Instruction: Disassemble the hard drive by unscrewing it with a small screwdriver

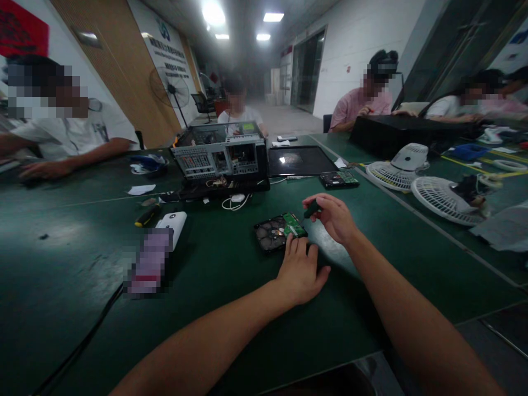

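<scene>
Left hand [300, 268] steadies the hard drive [279, 231]; right hand [333, 217] grips a screwdriver [310, 210].

The table mat [206, 286] is showing a matt green face. At centre, the hard drive [269, 235] is looking like dull black metal, its circuit board [293, 224] glossy green. Above, the computer case [218, 149] is gleaming as bare grey metal. The fan [437, 199] at right is showing smooth white plastic.

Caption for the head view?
Left hand steadies a hard drive on the green table; right hand holds a screwdriver to it.
</scene>
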The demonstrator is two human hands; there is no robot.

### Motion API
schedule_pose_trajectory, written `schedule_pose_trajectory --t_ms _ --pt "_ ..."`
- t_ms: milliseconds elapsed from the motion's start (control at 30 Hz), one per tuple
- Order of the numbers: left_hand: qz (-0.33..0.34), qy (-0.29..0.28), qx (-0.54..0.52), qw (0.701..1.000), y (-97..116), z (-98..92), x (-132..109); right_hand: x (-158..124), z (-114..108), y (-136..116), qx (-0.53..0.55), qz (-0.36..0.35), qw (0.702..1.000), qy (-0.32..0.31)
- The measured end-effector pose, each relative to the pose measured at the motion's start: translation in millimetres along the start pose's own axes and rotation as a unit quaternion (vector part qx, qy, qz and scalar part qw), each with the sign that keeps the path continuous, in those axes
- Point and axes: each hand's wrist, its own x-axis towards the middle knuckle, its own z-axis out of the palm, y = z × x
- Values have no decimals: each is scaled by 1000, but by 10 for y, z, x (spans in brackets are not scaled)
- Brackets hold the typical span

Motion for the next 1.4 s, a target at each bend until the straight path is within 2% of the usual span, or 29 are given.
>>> schedule_pose_trajectory --t_ms 200,433,600,767,1133,1400 --pt "-1 9 -44 999 -87 -5 49 11 8 -3 4 -3 1000 -9" --pt "35 -1 -77 996 -215 -35 102 0 72 -13 -26 -1 1000 4" --pt "49 10 -84 995 -302 -29 142 17 80 55 18 -14 1000 11" --pt "57 26 -68 996 -289 -17 135 27 69 95 53 -3 999 -1" --pt "48 36 -99 993 -306 -56 169 29 45 83 -39 -37 998 16" --pt "71 30 -97 992 -354 -111 205 13 60 51 22 -19 999 23"
